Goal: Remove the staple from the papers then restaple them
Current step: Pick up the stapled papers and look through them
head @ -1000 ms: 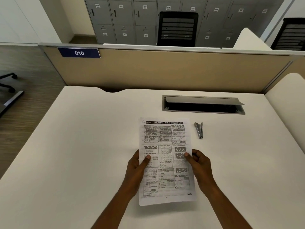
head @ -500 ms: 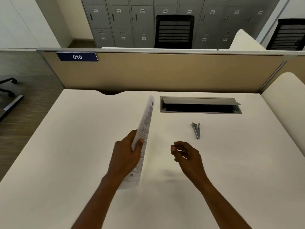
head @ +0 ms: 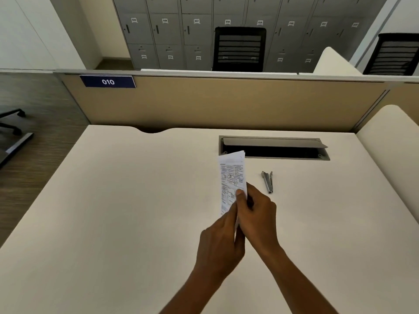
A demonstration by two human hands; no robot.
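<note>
The printed papers [head: 230,177] stand nearly edge-on above the middle of the white desk [head: 113,211], their far end pointing at the cable slot. My left hand [head: 221,243] grips their near part from the left. My right hand [head: 257,211] grips them from the right, thumb on the printed face. The near end of the papers is hidden between the two hands. A small grey metal stapler [head: 268,181] lies on the desk just right of the papers, untouched. No staple can be made out.
An open grey cable slot [head: 274,148] with its lid raised sits behind the papers. A beige partition [head: 215,103] labelled 010 closes the far edge. A second desk [head: 390,150] adjoins on the right. Black chairs and grey lockers stand beyond.
The papers went from flat in both hands to edge-on in my left hand alone. Now they have moved right, and my right hand has come back and taken hold of them.
</note>
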